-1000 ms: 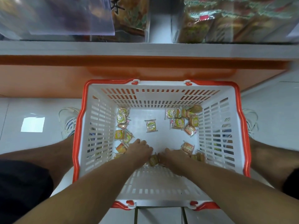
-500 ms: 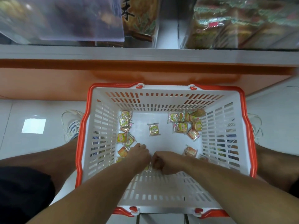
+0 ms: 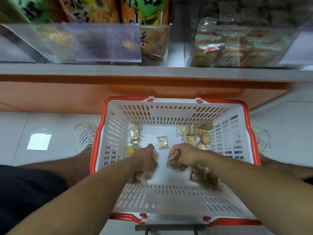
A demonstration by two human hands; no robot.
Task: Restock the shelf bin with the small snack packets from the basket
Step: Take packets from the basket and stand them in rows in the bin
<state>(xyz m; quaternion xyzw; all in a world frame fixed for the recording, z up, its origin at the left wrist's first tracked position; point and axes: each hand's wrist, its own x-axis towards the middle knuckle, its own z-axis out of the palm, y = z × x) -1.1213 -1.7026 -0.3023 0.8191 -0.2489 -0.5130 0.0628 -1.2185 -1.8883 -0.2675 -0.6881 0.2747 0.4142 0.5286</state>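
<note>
A white basket with a red rim (image 3: 225, 136) stands on the floor below the shelf. Small yellow and orange snack packets lie on its bottom: one alone in the middle (image 3: 163, 142), a group at the left wall (image 3: 134, 134), a group at the far right (image 3: 194, 134). My left hand (image 3: 147, 160) is inside the basket, fingers curled round a handful of packets. My right hand (image 3: 183, 157) grips another handful beside it. Blurred packets hang below both fists. A clear shelf bin (image 3: 237, 46) with packets sits on the shelf above right.
A second clear bin (image 3: 105, 43) with a plastic label holder stands on the shelf at the left, large snack bags (image 3: 94, 11) behind it. An orange plinth (image 3: 50, 95) runs under the shelf. My shoes (image 3: 84, 136) flank the basket on white floor tiles.
Both hands closed on packets near the basket's front and lifted them off the bottom, moving apart. The view tilted up, showing more of the shelf.
</note>
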